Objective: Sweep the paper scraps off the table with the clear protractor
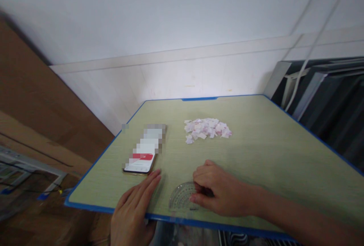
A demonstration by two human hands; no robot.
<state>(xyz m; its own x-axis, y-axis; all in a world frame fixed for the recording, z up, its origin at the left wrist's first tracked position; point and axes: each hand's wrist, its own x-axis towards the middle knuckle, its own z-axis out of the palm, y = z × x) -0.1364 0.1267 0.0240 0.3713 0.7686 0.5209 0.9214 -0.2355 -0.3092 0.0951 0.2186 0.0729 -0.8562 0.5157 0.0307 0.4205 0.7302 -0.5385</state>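
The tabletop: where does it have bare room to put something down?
Bare: right of the paper scraps, beyond the right forearm; also the strip between scraps and phone. Crowded: the near middle, where left hand, protractor and right hand sit close together.

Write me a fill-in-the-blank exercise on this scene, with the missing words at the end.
1. In this view, the right hand covers part of a clear, half-round ____.
2. The green tabletop has a ____ edging.
3. In the picture, the paper scraps lie to the ____ of the phone.
4. The paper scraps lie ____ from the left hand than the phone does.

Missing words: protractor; blue; right; farther.
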